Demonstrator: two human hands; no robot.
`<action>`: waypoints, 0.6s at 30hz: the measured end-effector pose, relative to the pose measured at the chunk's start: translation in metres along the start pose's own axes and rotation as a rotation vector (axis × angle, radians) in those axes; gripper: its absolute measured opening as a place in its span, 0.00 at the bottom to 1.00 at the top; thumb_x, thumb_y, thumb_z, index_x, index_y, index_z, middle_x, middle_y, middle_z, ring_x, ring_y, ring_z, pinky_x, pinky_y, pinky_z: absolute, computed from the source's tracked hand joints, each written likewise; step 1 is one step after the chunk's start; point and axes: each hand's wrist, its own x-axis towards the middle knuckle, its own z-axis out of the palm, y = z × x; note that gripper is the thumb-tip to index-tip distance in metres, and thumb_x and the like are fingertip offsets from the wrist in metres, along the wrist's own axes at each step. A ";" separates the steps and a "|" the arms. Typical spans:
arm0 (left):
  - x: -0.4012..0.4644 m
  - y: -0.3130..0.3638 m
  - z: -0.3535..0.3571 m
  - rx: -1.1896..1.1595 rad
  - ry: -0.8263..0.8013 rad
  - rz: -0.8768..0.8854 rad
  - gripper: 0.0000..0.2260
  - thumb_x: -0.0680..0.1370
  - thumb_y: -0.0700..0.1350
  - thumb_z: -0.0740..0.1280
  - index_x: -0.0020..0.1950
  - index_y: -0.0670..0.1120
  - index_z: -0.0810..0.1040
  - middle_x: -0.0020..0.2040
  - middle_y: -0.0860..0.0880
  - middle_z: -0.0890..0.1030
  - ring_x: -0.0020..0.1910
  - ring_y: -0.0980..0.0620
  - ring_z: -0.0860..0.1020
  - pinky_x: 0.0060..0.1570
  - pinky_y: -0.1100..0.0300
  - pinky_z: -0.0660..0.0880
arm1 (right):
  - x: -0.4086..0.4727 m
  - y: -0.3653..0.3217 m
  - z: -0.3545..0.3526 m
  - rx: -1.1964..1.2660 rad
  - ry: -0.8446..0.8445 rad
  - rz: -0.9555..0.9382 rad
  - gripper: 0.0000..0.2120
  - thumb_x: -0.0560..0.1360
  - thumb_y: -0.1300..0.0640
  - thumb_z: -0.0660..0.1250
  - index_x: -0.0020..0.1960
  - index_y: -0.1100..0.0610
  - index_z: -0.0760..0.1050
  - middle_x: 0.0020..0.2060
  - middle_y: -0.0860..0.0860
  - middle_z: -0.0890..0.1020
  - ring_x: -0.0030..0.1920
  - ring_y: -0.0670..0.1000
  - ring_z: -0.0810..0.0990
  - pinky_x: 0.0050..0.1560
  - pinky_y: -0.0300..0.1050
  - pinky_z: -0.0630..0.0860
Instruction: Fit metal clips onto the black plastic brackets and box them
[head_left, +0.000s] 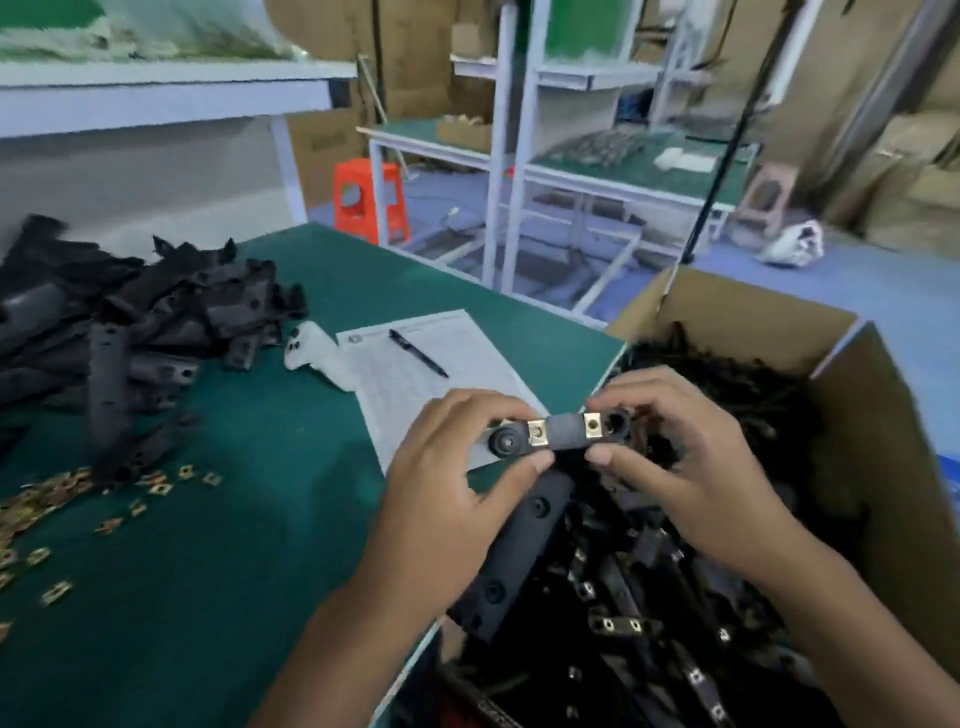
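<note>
Both hands pinch one black bracket (563, 434) over the table's right edge: left hand (457, 483) on its left end, right hand (680, 462) on its right. Two metal clips (536, 430) sit on it. Cardboard box (893, 467) right holds clipped brackets; bracket pile (135, 322) far left, loose clips (47, 499) on green table (234, 519).

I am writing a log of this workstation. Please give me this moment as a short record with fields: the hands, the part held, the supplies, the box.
left hand: left hand grips the bracket's left end
right hand: right hand pinches its right end
held part: black bracket, two metal clips fitted, held over the box edge
supplies: bracket pile and loose clips on green table
box: cardboard box, holds clipped brackets
other: pen on paper form
</note>
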 end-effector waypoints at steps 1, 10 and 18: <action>0.003 0.005 0.013 -0.013 -0.026 0.008 0.09 0.76 0.53 0.70 0.54 0.54 0.78 0.51 0.60 0.78 0.53 0.56 0.77 0.54 0.60 0.73 | -0.008 0.004 -0.014 -0.034 0.014 0.024 0.14 0.74 0.48 0.72 0.58 0.50 0.79 0.55 0.44 0.79 0.58 0.47 0.79 0.59 0.39 0.72; 0.010 0.036 0.074 -0.054 -0.172 0.020 0.10 0.77 0.57 0.68 0.56 0.60 0.73 0.52 0.64 0.79 0.53 0.60 0.77 0.54 0.51 0.76 | -0.056 0.026 -0.065 -0.106 0.154 0.141 0.14 0.73 0.50 0.71 0.58 0.48 0.77 0.55 0.40 0.78 0.58 0.49 0.79 0.53 0.44 0.76; 0.010 0.035 0.086 -0.041 -0.202 -0.027 0.10 0.77 0.57 0.69 0.56 0.63 0.73 0.53 0.66 0.79 0.56 0.57 0.77 0.55 0.53 0.76 | -0.062 0.027 -0.072 -0.113 0.147 0.153 0.14 0.75 0.48 0.71 0.60 0.42 0.76 0.57 0.42 0.78 0.60 0.51 0.78 0.53 0.41 0.74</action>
